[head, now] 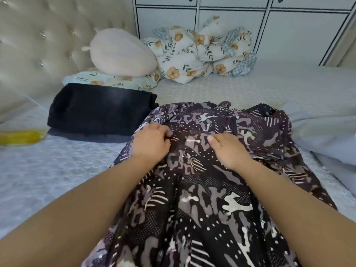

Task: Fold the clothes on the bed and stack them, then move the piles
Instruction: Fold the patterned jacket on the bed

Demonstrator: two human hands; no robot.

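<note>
- A dark patterned garment (208, 182), printed in grey, white and purple shapes, lies spread on the bed (48, 170), running from the near edge up toward the middle.
- The left hand (152, 141) rests on the garment's left part; its fingers are curled into the cloth and seem to pinch a fold, though the fingertips are partly hidden.
- The right hand (229, 149) lies on the garment just right of the left hand, palm down, with its fingers tucked into the fabric; whether they grip it I cannot tell.
- A folded black garment (100, 110) sits on the bed to the far left of the patterned one, its right edge just beside it.
- Beyond the black garment lies a floral pillow (107, 80) with a pale round cushion (121, 53) resting on it.
- A bunched floral blanket (204, 53) is heaped at the far side against white cabinet doors (289, 27).
- A tufted headboard (44, 45) stands at the far left.
- A blurred yellow object (21, 136) lies at the left edge.
</note>
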